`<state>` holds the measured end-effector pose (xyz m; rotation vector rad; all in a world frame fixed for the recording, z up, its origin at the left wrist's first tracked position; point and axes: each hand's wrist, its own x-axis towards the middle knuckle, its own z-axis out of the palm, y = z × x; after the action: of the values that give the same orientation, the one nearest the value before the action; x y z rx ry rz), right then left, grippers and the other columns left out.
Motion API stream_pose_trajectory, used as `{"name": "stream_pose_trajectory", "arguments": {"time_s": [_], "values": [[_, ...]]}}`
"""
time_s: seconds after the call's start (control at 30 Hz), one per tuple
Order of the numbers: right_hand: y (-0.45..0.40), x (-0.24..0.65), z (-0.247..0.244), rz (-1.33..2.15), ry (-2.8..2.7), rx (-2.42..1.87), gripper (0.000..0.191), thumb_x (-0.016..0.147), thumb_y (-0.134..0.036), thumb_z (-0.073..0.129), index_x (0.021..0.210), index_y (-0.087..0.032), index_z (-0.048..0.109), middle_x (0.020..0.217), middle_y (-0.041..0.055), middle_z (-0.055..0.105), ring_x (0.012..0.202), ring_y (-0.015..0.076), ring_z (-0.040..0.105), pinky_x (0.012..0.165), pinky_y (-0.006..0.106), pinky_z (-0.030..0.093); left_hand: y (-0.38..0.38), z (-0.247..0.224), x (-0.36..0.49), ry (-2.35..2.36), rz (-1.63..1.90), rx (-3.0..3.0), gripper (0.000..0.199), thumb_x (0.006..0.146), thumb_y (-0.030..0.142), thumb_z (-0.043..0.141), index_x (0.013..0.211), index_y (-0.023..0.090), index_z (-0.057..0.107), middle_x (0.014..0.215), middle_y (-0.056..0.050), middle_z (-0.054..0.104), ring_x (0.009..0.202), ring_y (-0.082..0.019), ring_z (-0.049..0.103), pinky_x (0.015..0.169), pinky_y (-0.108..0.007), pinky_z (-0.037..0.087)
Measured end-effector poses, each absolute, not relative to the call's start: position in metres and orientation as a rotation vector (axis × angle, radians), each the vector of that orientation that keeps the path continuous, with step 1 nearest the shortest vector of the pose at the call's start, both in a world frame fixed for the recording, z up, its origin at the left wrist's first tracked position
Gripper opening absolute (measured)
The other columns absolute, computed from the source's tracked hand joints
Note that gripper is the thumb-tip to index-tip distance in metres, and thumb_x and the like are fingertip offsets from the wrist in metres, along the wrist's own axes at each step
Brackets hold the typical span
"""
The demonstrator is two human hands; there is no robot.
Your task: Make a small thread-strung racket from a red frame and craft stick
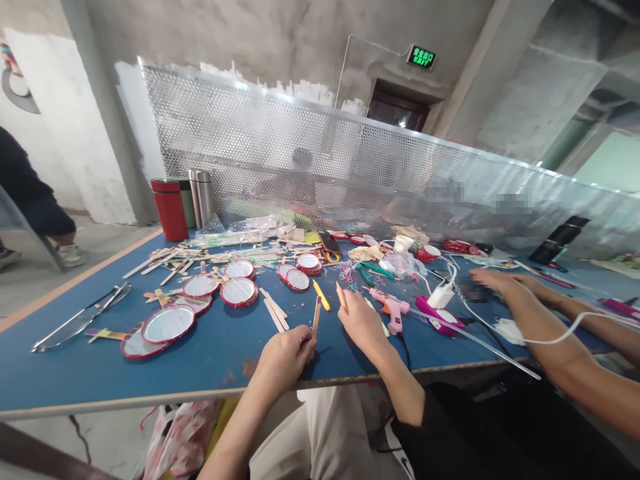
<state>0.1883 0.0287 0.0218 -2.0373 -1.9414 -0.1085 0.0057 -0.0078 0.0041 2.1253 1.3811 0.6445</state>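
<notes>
My left hand is closed around a wooden craft stick that stands up with a purple tip, near the table's front edge. In my closed right hand is an orange marker, its end sticking out past the fingers. A yellow marker lies on the blue table between and beyond the hands. Plain craft sticks lie left of the held stick. Round red-rimmed discs rest farther left, some with coloured sticks attached.
A pink glue gun lies right of my right hand, by a purple-and-white power strip and cables. Another person's arms reach in at right. Eyeglasses lie at left. A red flask stands before the perforated metal screen.
</notes>
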Motion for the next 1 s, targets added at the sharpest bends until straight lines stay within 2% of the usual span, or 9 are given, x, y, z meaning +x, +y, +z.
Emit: {"name": "stream_pose_trajectory", "arguments": {"time_s": [0.1, 0.2, 0.27, 0.5, 0.6, 0.8, 1.0], "values": [[0.013, 0.182, 0.014, -0.054, -1.937, -1.921, 0.042, 0.087, -0.011, 0.047, 0.129, -0.018, 0.048, 0.112, 0.009, 0.067, 0.097, 0.0186, 0.065, 0.074, 0.024, 0.046, -0.007, 0.004, 0.006, 1.379, 0.645, 2.12, 0.023, 0.089, 0.018, 0.044, 0.068, 0.021, 0.052, 0.066, 0.002, 0.065, 0.063, -0.012, 0.059, 0.061, -0.02, 0.035], [0.0, 0.174, 0.005, 0.0, -1.969, -1.787, 0.029, 0.087, -0.011, 0.047, 0.11, -0.024, 0.061, 0.103, 0.0033, 0.069, 0.091, 0.0163, 0.067, 0.073, 0.021, 0.047, -0.006, 0.005, 0.006, 1.362, 0.647, 2.108, 0.023, 0.089, 0.019, 0.043, 0.067, 0.022, 0.051, 0.065, 0.002, 0.065, 0.062, -0.012, 0.059, 0.061, -0.021, 0.036], [-0.006, 0.17, 0.0, 0.01, -1.932, -1.734, 0.027, 0.087, -0.011, 0.047, 0.103, -0.023, 0.064, 0.099, 0.0036, 0.07, 0.088, 0.0163, 0.068, 0.073, 0.022, 0.048, -0.006, 0.006, 0.006, 1.346, 0.642, 2.098, 0.022, 0.088, 0.02, 0.043, 0.067, 0.022, 0.051, 0.065, 0.002, 0.065, 0.062, -0.013, 0.059, 0.061, -0.021, 0.036], [-0.01, 0.18, -0.009, 0.064, -1.833, -1.501, 0.032, 0.087, -0.01, 0.041, 0.107, -0.02, 0.063, 0.105, 0.0037, 0.073, 0.096, 0.0148, 0.068, 0.083, 0.022, 0.05, -0.007, 0.007, 0.007, 1.352, 0.603, 2.117, 0.022, 0.088, 0.022, 0.043, 0.068, 0.022, 0.051, 0.066, 0.002, 0.066, 0.061, -0.013, 0.058, 0.061, -0.021, 0.036], [-0.01, 0.183, -0.014, 0.05, -1.795, -1.442, 0.031, 0.084, -0.007, 0.043, 0.105, -0.02, 0.062, 0.1, 0.0042, 0.073, 0.09, 0.0157, 0.069, 0.079, 0.023, 0.051, -0.007, 0.006, 0.007, 1.356, 0.563, 2.126, 0.022, 0.088, 0.02, 0.043, 0.068, 0.022, 0.049, 0.067, 0.002, 0.066, 0.061, -0.012, 0.057, 0.06, -0.02, 0.035], [-0.014, 0.178, -0.018, -0.045, -1.694, -1.351, 0.007, 0.09, -0.023, 0.05, 0.091, -0.02, 0.056, 0.088, 0.0067, 0.064, 0.086, 0.0194, 0.064, 0.076, 0.028, 0.05, -0.01, 0.003, 0.007, 1.372, 0.537, 2.138, 0.023, 0.09, 0.019, 0.039, 0.069, 0.022, 0.045, 0.067, 0.002, 0.064, 0.061, -0.012, 0.056, 0.06, -0.02, 0.035], [-0.016, 0.179, -0.014, -0.049, -1.668, -1.266, 0.011, 0.092, -0.028, 0.051, 0.087, -0.02, 0.057, 0.081, 0.0043, 0.06, 0.08, 0.0182, 0.061, 0.074, 0.029, 0.049, -0.009, 0.002, 0.007, 1.359, 0.549, 2.159, 0.024, 0.09, 0.021, 0.039, 0.068, 0.022, 0.045, 0.067, 0.002, 0.064, 0.061, -0.012, 0.056, 0.06, -0.021, 0.036]]}}
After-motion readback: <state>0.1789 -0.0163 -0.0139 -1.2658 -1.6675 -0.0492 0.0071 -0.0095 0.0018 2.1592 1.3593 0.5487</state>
